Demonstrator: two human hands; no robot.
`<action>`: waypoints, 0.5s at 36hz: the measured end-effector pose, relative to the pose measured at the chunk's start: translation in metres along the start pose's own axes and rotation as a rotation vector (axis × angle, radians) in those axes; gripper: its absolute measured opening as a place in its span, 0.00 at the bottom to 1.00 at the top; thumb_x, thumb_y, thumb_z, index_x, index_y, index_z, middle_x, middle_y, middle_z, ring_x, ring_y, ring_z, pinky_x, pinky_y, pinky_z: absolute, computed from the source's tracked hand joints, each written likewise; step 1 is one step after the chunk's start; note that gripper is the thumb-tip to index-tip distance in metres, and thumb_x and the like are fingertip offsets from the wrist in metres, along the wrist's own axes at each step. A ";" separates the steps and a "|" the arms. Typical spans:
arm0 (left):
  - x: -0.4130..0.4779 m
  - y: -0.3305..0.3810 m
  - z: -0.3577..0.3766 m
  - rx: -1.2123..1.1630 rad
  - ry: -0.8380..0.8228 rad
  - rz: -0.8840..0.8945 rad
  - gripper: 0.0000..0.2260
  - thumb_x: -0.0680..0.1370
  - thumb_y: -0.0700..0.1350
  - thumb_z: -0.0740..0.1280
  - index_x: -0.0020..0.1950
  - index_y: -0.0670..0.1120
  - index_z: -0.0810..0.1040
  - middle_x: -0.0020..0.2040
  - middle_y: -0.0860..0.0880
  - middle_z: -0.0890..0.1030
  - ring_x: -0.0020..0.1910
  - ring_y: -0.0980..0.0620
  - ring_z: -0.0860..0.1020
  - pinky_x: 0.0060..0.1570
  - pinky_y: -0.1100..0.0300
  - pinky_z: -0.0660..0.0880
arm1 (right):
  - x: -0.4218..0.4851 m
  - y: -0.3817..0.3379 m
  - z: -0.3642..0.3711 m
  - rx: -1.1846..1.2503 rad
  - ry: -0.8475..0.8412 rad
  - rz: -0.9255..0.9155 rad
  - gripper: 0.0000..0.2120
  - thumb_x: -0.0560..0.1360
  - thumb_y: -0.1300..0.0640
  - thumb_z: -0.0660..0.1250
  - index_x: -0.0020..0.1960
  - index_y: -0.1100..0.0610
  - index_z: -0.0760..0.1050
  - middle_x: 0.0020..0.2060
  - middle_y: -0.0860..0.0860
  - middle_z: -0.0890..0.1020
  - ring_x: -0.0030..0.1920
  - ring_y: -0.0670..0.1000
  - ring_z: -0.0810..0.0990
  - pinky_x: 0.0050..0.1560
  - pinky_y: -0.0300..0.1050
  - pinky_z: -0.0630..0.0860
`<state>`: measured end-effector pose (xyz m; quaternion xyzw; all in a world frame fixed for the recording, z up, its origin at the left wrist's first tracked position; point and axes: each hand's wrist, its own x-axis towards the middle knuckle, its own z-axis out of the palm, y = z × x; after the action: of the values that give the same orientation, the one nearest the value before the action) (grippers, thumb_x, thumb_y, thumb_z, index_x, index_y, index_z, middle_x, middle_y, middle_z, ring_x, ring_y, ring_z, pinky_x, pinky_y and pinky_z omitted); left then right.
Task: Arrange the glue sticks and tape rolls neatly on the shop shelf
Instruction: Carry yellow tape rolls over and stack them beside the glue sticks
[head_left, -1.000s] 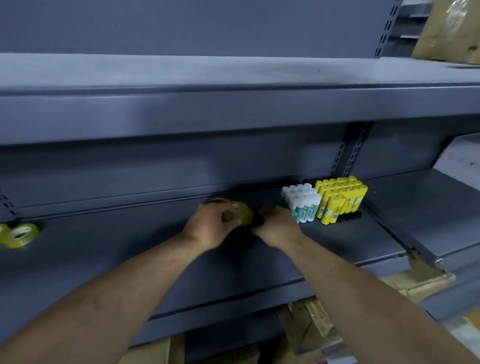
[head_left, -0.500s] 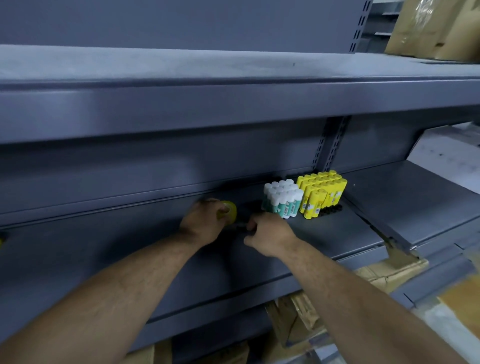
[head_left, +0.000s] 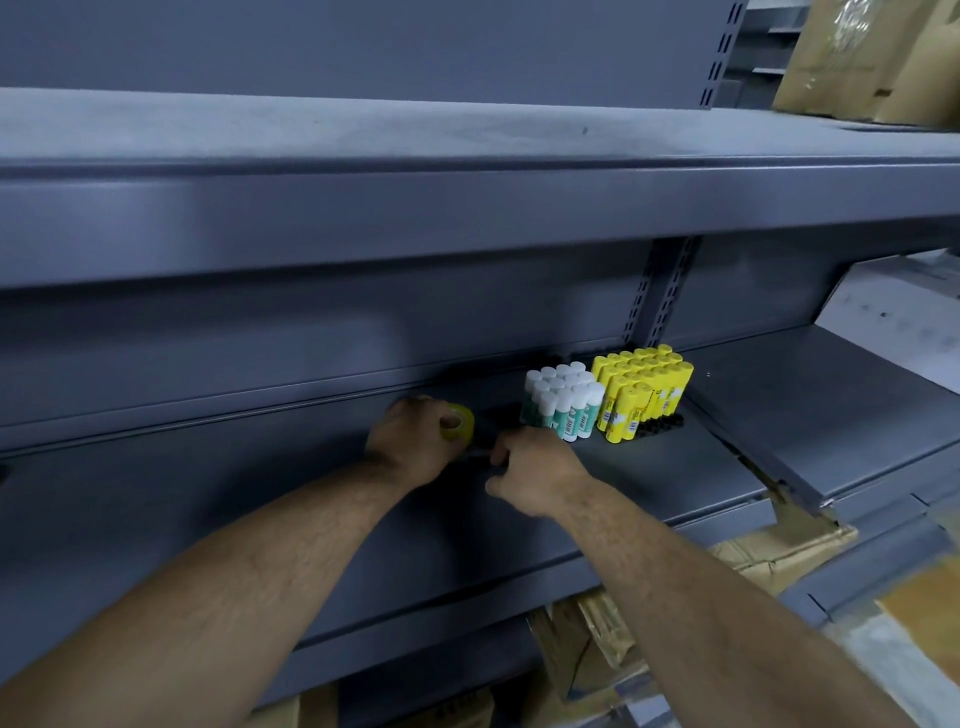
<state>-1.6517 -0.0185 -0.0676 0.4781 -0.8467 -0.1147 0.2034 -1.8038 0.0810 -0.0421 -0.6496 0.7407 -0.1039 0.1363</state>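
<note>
Tape-placing step: left hand (head_left: 410, 441) grips a yellow tape roll (head_left: 458, 423) at the shelf (head_left: 675, 467); right hand (head_left: 535, 473) curled, contents unclear. Next, I'd guess: set it squarely beside the glue sticks (head_left: 639, 389).

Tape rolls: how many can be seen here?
1. The yellow tape roll is gripped by the left hand on the grey shelf, left of the white-capped glue sticks. More may be hidden behind the right hand.

Dim, bluish light comes from above: the top shelf (head_left: 467, 135) is palest, while the lower shelf (head_left: 675, 467) lies in its shadow, darkest along its far edge. Shelf edges bow from the wide lens. Cardboard (head_left: 924, 623) at near right is smeared with blur.
</note>
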 end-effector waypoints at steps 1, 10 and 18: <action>0.000 0.000 0.001 0.005 0.004 0.000 0.11 0.71 0.56 0.73 0.39 0.51 0.76 0.44 0.48 0.79 0.45 0.46 0.78 0.38 0.60 0.65 | 0.000 0.000 0.000 -0.002 0.000 0.000 0.16 0.74 0.52 0.71 0.60 0.56 0.79 0.55 0.52 0.81 0.53 0.53 0.80 0.50 0.44 0.79; -0.002 -0.001 0.001 -0.002 -0.028 -0.003 0.13 0.72 0.56 0.73 0.48 0.48 0.80 0.50 0.47 0.79 0.50 0.46 0.78 0.42 0.58 0.72 | 0.002 -0.001 0.002 -0.020 0.003 -0.010 0.15 0.74 0.51 0.71 0.59 0.55 0.79 0.54 0.51 0.81 0.53 0.52 0.79 0.47 0.41 0.76; 0.004 0.011 -0.004 -0.035 -0.079 -0.027 0.11 0.70 0.48 0.76 0.42 0.47 0.76 0.53 0.45 0.79 0.53 0.44 0.78 0.41 0.62 0.65 | -0.002 -0.004 -0.001 -0.051 -0.025 -0.017 0.17 0.74 0.50 0.71 0.60 0.54 0.79 0.56 0.51 0.81 0.55 0.52 0.79 0.52 0.43 0.77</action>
<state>-1.6603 -0.0161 -0.0586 0.4811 -0.8453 -0.1510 0.1767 -1.8004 0.0822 -0.0396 -0.6603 0.7359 -0.0779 0.1278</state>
